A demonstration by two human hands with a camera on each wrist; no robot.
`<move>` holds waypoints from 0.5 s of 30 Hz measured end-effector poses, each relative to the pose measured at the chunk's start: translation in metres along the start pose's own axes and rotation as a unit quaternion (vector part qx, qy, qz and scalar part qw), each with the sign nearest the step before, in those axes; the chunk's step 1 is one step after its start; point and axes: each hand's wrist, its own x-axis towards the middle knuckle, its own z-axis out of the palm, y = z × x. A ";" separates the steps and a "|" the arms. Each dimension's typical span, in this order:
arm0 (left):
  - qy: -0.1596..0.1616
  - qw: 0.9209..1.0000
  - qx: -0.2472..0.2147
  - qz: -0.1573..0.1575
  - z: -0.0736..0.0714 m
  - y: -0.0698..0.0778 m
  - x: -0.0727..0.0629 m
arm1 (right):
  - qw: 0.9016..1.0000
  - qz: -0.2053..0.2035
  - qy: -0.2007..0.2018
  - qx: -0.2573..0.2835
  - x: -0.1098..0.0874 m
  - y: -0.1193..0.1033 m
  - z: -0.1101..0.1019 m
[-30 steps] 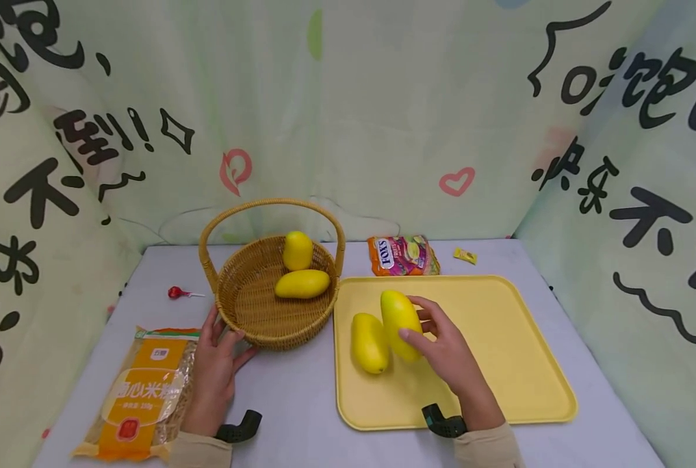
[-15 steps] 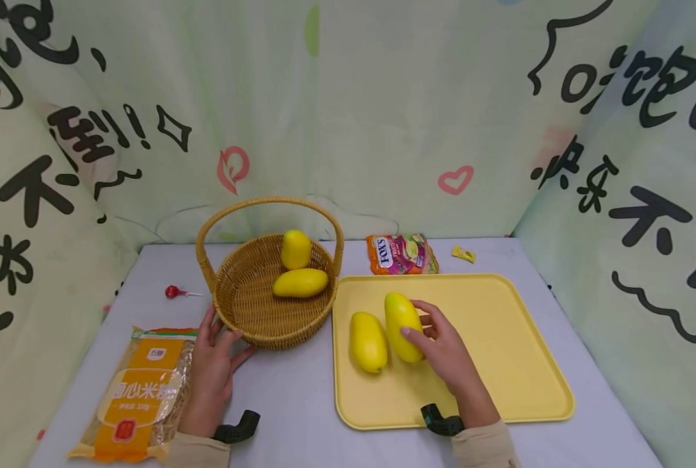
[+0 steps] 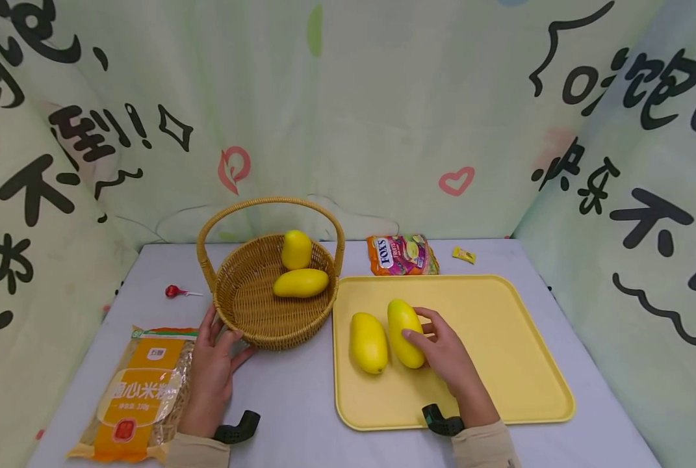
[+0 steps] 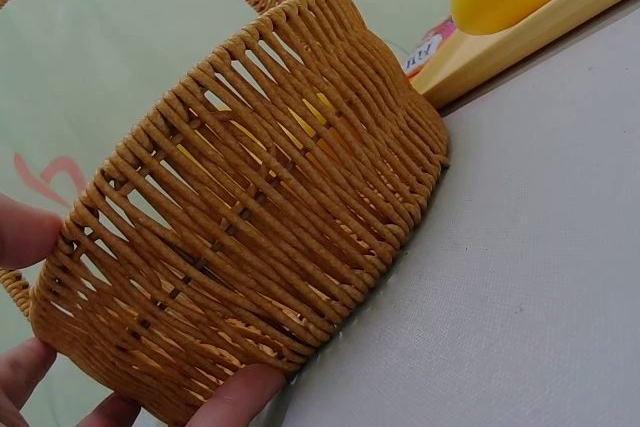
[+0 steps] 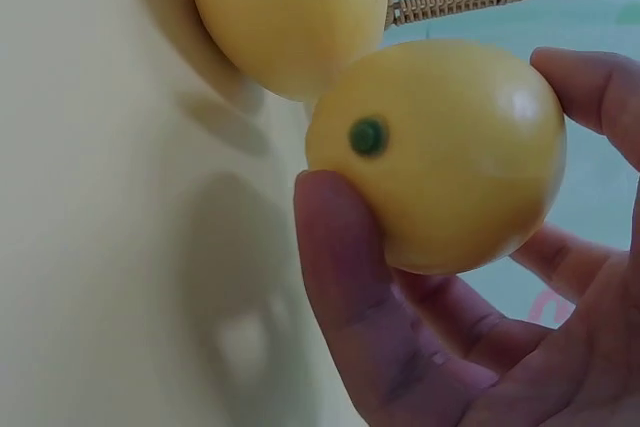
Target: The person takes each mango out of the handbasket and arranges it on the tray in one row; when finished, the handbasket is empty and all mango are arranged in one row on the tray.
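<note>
My right hand (image 3: 441, 344) pinches a yellow mango (image 3: 405, 333) between thumb and fingers. In the right wrist view the held mango (image 5: 450, 157) turns its green stem nub to the camera, and its shadow falls on the tray. Just left of it a second mango (image 3: 368, 343) lies on the yellow tray (image 3: 500, 351). My left hand (image 3: 213, 370) holds the front left side of a wicker basket (image 3: 236, 312), fingers and thumb spread round its wall (image 4: 240, 187). Inside the basket are two more mangoes, one upright (image 3: 297, 250) and one lying sideways (image 3: 301, 283).
A large orange bag of puffed snacks (image 3: 140, 393) lies beside my left forearm. Behind it is a red lollipop (image 3: 175, 292). A Fox's candy bag (image 3: 403, 255) and a small yellow wrapped sweet (image 3: 464, 255) lie behind the tray. The basket's tall handle (image 3: 271, 201) arches upward.
The mango in my right hand has shifted slightly right and toward me, opening a small gap to the mango beside it. My left hand stays on the basket.
</note>
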 end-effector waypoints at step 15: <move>0.000 1.000 0.001 -0.002 0.000 0.001 -0.001 | 0.999 0.033 -0.012 -0.003 0.001 0.005 0.006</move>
